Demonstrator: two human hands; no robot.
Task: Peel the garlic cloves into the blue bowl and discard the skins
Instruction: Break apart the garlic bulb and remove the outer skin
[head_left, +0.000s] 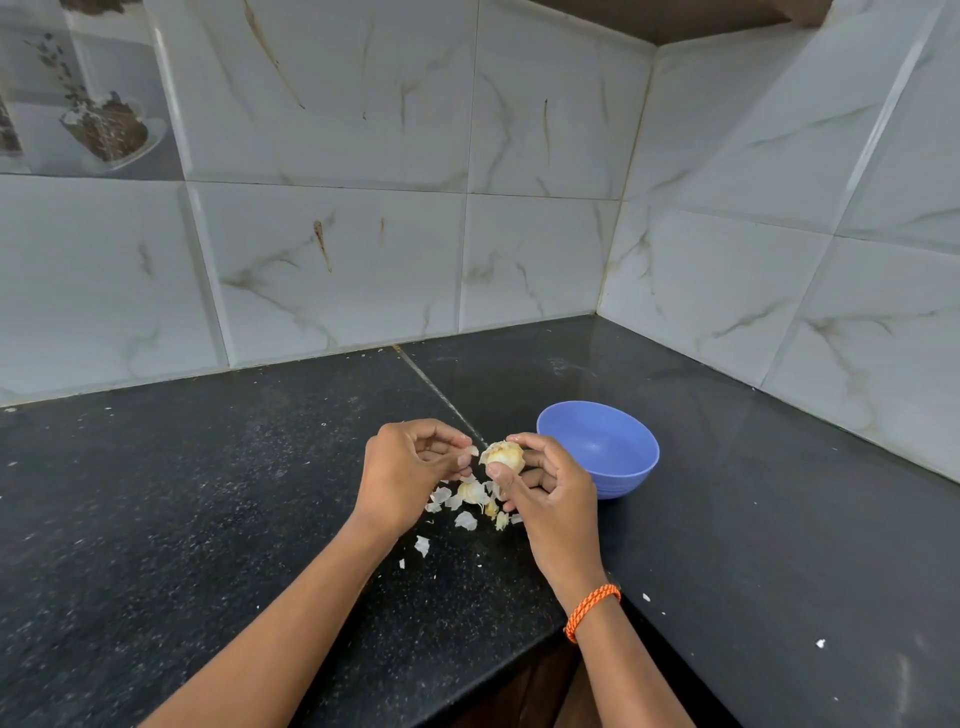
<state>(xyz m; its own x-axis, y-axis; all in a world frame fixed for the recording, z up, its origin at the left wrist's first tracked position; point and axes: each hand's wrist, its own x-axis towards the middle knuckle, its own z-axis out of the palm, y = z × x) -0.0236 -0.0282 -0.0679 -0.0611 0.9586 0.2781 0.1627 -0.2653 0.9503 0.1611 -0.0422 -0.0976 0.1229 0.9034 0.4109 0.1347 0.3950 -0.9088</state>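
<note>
Garlic (503, 456): gripped in right hand (550, 493), part-peeled. Left hand (402, 470) pinches skin flake (472, 450). Skins (467, 501) litter counter (208, 519). Blue bowl (597, 448) apparently empty; early stage.

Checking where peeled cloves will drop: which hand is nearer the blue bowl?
Right. The right hand, holding the garlic, sits just beside the blue bowl; the left hand is farther off, beyond the garlic.

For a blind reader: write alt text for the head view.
Two hands peel garlic over a black countertop: the right hand grips the garlic bulb, the left hand pinches a skin flake. Garlic skins lie below; a blue bowl sits right.
</note>
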